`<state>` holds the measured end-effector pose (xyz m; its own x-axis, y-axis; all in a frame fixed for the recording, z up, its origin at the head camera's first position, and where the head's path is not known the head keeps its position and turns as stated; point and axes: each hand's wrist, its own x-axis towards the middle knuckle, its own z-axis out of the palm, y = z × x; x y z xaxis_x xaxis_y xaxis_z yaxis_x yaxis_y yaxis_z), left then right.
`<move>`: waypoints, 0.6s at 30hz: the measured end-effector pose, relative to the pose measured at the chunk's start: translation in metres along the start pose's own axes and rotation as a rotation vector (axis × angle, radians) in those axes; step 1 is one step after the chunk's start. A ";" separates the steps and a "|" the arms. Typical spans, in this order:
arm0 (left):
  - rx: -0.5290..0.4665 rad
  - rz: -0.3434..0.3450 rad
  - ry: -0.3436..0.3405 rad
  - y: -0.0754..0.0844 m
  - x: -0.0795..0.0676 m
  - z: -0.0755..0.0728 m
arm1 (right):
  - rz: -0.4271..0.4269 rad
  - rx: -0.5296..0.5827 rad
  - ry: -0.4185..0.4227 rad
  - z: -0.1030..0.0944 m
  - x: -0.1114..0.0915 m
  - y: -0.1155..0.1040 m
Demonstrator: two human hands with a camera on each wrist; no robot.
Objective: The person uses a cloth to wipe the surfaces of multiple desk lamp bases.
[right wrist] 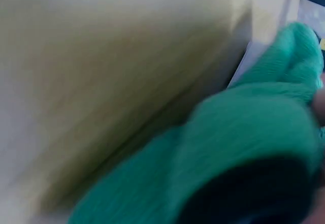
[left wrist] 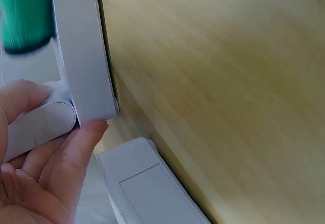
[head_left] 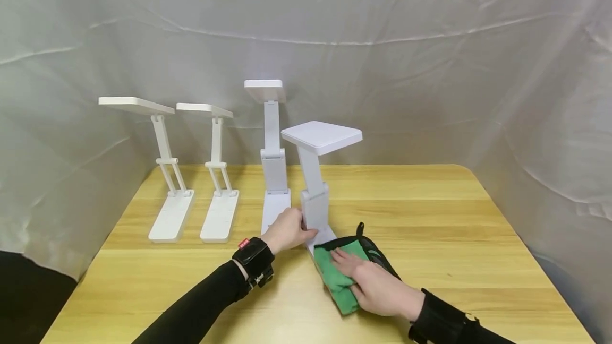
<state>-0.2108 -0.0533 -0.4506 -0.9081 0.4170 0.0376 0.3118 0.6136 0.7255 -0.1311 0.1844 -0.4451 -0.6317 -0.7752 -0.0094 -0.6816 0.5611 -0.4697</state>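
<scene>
A white folding desk lamp (head_left: 315,211) stands unfolded near the table's middle, its flat head raised. My left hand (head_left: 288,230) grips it low down; in the left wrist view, the thumb and fingers lie around the hinge (left wrist: 58,117) by the base (left wrist: 86,56). My right hand (head_left: 377,285) holds a green cloth (head_left: 334,280) with black edging and a black loop against the lamp's base, covering the near part of it. Bunched folds of that cloth (right wrist: 244,127) fill much of the right wrist view, with fingers at the right edge.
Another white lamp (head_left: 274,174) stands unfolded just behind my left hand. Two more white lamps, one far left (head_left: 172,216) and one beside it (head_left: 220,216), stand on the wooden table (head_left: 430,216). Grey fabric (head_left: 382,68) hangs behind and at both sides.
</scene>
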 end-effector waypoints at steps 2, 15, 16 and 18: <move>0.004 0.011 0.001 0.000 0.000 -0.001 | -0.041 0.031 -0.025 -0.001 -0.003 -0.001; 0.078 -0.003 -0.039 0.005 0.011 -0.007 | -0.121 0.360 0.213 -0.005 -0.036 0.014; 0.085 -0.013 -0.039 0.007 0.015 -0.008 | -0.102 0.380 0.266 -0.004 -0.037 0.016; 0.115 -0.021 -0.026 0.009 0.025 -0.008 | -0.061 0.413 0.362 -0.002 -0.038 0.020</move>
<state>-0.2331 -0.0430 -0.4377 -0.9078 0.4194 0.0041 0.3239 0.6949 0.6421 -0.1216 0.2260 -0.4521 -0.7317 -0.6127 0.2988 -0.5657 0.3012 -0.7676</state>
